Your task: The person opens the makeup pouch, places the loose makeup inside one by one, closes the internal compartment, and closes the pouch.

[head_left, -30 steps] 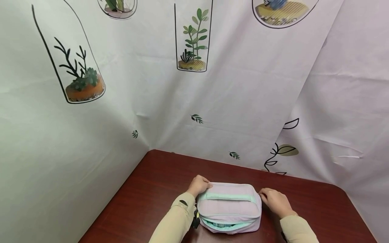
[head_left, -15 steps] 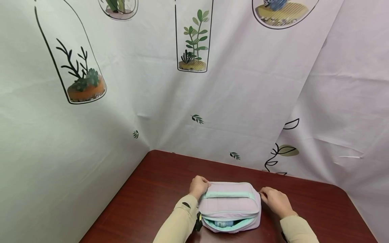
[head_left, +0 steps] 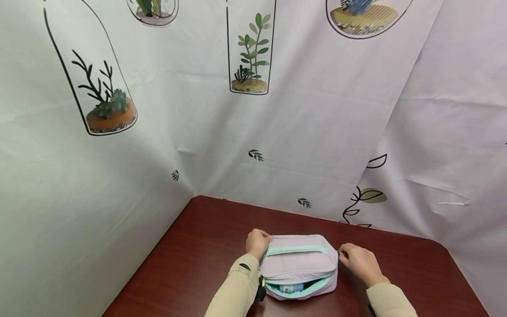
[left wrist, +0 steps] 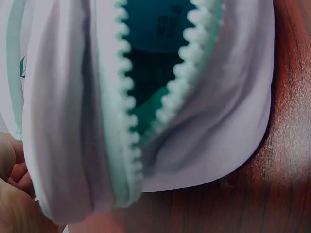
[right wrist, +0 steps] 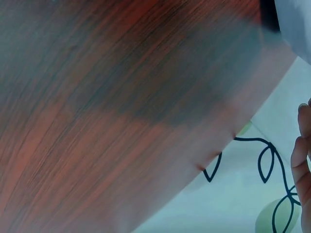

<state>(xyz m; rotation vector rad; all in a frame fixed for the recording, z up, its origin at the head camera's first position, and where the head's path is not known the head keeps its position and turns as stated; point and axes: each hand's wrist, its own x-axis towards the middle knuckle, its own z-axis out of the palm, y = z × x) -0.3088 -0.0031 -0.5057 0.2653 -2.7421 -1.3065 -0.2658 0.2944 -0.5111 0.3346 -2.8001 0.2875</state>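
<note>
A lilac pouch with mint trim and a mint top strap lies on the table. Its front zipper gapes; inside shows a pale blue item, with small print on it in the left wrist view. At the far left corner, my left hand grips the pouch between thumb and fingers. My right hand is at the right side with fingers curled, seeming to pinch a small zipper pull there; the fingers mostly hide it. In the right wrist view only curled fingers show at the edge.
The dark red wooden table runs back to a white printed sheet hung as a wall behind and at the sides. A black tag hangs beside the pouch's left end, near the left sleeve.
The pouch has turned slightly and shifted a little away with the left hand. Its front opening gapes wider, showing the blue item more clearly. The right hand has stayed nearly in place.
</note>
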